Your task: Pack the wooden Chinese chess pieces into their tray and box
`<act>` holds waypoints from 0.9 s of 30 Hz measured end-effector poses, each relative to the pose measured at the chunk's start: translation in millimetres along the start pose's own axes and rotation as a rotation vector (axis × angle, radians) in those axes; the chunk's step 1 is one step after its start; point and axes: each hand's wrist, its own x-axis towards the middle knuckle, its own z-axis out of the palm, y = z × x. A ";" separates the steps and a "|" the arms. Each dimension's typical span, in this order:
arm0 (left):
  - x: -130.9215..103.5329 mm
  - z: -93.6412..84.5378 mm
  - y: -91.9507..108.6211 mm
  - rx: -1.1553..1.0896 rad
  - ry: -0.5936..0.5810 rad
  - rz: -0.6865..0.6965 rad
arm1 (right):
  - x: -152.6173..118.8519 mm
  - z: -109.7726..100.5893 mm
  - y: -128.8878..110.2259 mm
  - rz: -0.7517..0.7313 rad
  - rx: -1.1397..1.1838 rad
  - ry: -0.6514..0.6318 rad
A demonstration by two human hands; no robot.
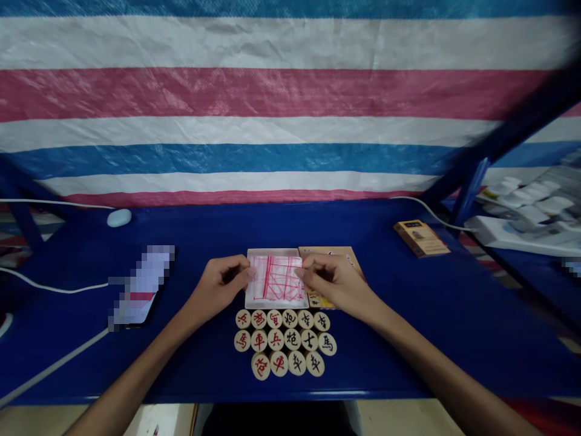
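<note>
A folded, see-through sheet printed with red lines, like a xiangqi board, is stretched between my two hands. My left hand pinches its left edge between thumb and fingers. At the right edge, my right hand has a similar pinch. Just under the sheet is a shallow white box; whether the sheet touches its bottom I cannot tell. A tan printed box lid lies beside it, partly covered by my right hand. Nearer me, round xiangqi pieces with red and black characters stand in three rows.
A phone with a cable lies on the blue table at left, and a pale rounded object sits behind it. Toward the right back is a small brown box. A white power strip is beyond the right-hand frame.
</note>
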 end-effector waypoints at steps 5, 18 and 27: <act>0.3 2.3 2.3 -0.015 0.023 -0.052 | 0.3 1.8 -4.8 0.022 0.014 0.047; -0.9 -4.7 11.8 -0.044 0.089 0.018 | -9.9 0.9 -18.9 -0.122 -0.056 0.146; -2.6 0.9 4.1 -0.079 0.120 0.034 | -2.1 8.6 -10.6 -0.132 0.030 0.215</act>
